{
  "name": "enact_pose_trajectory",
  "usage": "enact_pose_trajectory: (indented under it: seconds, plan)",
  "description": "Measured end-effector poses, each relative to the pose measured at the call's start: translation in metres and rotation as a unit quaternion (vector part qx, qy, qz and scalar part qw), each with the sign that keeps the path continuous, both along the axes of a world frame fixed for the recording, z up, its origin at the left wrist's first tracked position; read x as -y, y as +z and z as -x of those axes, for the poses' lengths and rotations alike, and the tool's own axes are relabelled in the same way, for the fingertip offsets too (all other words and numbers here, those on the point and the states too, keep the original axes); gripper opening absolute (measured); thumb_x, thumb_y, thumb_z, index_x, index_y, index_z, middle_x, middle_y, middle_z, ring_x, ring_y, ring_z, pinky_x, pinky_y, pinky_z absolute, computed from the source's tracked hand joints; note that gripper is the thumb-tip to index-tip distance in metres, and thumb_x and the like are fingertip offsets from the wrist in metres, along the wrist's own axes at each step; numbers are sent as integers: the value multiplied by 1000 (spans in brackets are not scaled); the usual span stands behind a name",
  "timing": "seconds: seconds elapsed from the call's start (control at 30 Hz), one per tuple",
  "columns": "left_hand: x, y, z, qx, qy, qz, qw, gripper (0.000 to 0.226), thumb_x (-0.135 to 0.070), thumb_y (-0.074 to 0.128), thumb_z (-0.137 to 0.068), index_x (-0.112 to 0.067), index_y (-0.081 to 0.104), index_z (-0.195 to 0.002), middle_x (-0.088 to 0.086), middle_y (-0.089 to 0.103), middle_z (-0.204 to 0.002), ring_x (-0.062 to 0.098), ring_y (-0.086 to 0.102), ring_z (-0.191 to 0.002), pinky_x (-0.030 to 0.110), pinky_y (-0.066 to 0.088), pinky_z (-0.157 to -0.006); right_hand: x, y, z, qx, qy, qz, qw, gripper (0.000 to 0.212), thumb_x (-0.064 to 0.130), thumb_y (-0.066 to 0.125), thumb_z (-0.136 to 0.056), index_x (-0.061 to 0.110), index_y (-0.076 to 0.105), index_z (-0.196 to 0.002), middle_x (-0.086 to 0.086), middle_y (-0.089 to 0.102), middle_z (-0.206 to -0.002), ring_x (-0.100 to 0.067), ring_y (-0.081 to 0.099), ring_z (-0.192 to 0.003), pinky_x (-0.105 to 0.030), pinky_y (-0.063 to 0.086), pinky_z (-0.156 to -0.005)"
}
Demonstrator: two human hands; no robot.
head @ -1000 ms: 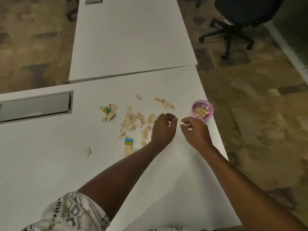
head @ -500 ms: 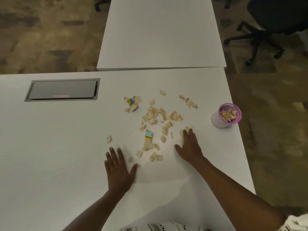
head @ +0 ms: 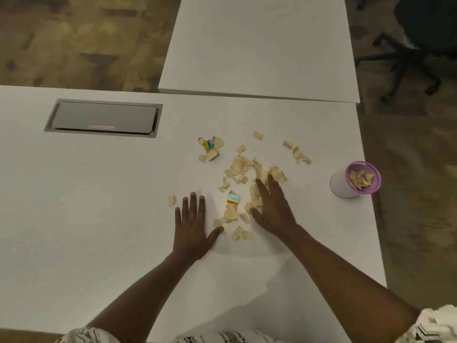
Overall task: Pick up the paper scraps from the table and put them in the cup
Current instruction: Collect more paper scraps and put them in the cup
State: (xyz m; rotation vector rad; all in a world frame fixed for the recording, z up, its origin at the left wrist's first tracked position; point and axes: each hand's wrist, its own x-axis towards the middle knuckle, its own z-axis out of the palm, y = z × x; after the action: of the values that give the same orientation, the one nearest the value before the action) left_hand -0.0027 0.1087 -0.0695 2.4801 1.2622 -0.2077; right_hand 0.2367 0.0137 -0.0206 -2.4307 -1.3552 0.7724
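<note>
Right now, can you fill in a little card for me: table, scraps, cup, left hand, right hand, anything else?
table: white, with a second table beyond it
scraps: many tan bits scattered mid-table, blue-and-yellow bits among them
cup: pink rim, near the right edge, some scraps inside
left hand: flat on the table, fingers straight, holding nothing
right hand: flat, fingers lying on scraps, holding nothing
else: grey panel set in the table; black chair on the floor
</note>
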Motion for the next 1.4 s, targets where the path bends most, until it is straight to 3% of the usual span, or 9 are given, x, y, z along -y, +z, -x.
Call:
enact_pose_trajectory:
  seconds: [0.23, 0.53, 0.63, 0.7, 0.83, 0.93, 1.03, 1.23, 1.4]
  plan:
    - [-26, 6, -1, 18, 178, 41, 983, 99, -70, 44, -90, -9, 5, -158, 26, -2, -164, 44, 3, -152, 55, 14, -122, -33, -11, -43, 1, -5, 94, 996, 94, 40, 65, -87, 21, 6, -158, -15, -2, -165, -40, 0, -151, -50, 17, -121]
    - [24, 6, -19, 65, -34, 32, 997, 82, -60, 42, -97, -12, 14, -159, 19, 6, -166, 36, 8, -153, 43, 17, -124, -14, -16, -8, 6, 90, 98, 991, 79, 35, 61, -91, 29, 16, -156, -5, 4, -166, -30, 2, -153, -49, 39, -108]
    - [40, 9, -27, 59, -100, 48, 992, 71, -44, 43, -100, -21, 12, -159, 17, 7, -166, 37, 13, -152, 46, 33, -119, 4, -20, 6, 14, 113, 87, 990, 65, 15, 47, -98, 32, 22, -155, -4, 1, -166, -29, 1, -153, -45, 43, -106]
    - [45, 12, -30, 44, -136, 50, 989, 71, -27, 52, -99, -24, 14, -159, 20, 10, -165, 42, 22, -149, 50, 49, -104, 13, -21, 11, -1, 106, 79, 991, 57, 13, 37, -102, 33, 25, -154, -1, 1, -167, -27, 0, -153, -44, 35, -112]
    - [42, 16, -34, 23, -185, 24, 982, 72, -21, 68, -91, -16, 33, -154, 28, 34, -155, 43, 48, -130, 47, 58, -78, 23, -20, 18, 16, 101, 49, 994, 41, 34, 36, -103, 28, 39, -144, -1, 34, -151, -30, 42, -134, -42, 44, -98]
    - [33, 21, -40, 12, -209, 14, 978, 67, -22, 69, -90, -11, 40, -150, 23, 47, -145, 37, 55, -119, 42, 59, -79, 24, -20, 15, 89, 146, 31, 985, 32, 23, 38, -102, 22, 48, -133, -5, 41, -142, -28, 45, -122, -40, 52, -84]
    - [26, 29, -46, 28, -214, 25, 976, 53, -17, 73, -86, -7, 56, -135, 21, 58, -126, 37, 61, -104, 41, 59, -68, 22, -16, 14, 79, 113, 21, 990, 30, 14, 40, -99, 18, 53, -126, -7, 48, -131, -27, 47, -112, -41, 52, -78]
    - [19, 34, -50, 22, -151, 65, 986, 25, -18, 48, -100, -11, 52, -123, 11, 44, -134, 28, 49, -115, 42, 55, -83, 22, -4, 16, 29, -8, -29, 999, 17, 4, 52, -89, 13, 63, -99, -6, 58, -99, -26, 55, -90, -37, 49, -73]
    - [20, 35, -45, 35, -120, 62, 990, 17, -9, 46, -96, -10, 54, -111, 9, 48, -114, 26, 50, -100, 40, 52, -73, 25, 8, 22, -36, -130, -25, 991, 13, 8, 56, -84, 19, 63, -87, 2, 58, -87, -21, 56, -81, -29, 43, -66]
